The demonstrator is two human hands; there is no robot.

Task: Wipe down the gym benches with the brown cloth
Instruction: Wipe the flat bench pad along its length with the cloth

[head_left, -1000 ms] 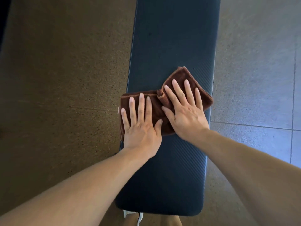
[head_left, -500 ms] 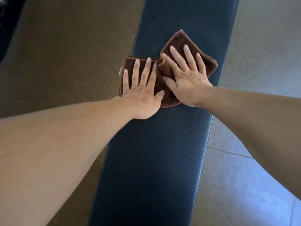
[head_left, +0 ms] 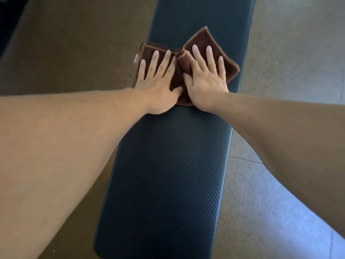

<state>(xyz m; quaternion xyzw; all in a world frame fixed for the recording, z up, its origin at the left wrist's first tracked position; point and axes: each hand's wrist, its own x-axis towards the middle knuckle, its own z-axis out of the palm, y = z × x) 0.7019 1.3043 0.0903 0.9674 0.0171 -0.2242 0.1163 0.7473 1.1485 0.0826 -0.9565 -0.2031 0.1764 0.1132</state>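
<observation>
Two bare hands are pressing flat on the brown cloth (head_left: pixel 226 58), which is lying across the width of the dark bench (head_left: pixel 168 184) pad, well up from its near end. Starting at the bench's left edge, where a corner of the cloth with a small pale tag is hanging over, the left hand (head_left: pixel 158 85) is lying palm down with fingers spread and straight, gripping nothing. Just beside it, thumbs nearly touching over a raised fold in the cloth, the right hand (head_left: pixel 205 81) is resting equally flat and unclenched, with the cloth reaching toward the bench's right edge
</observation>
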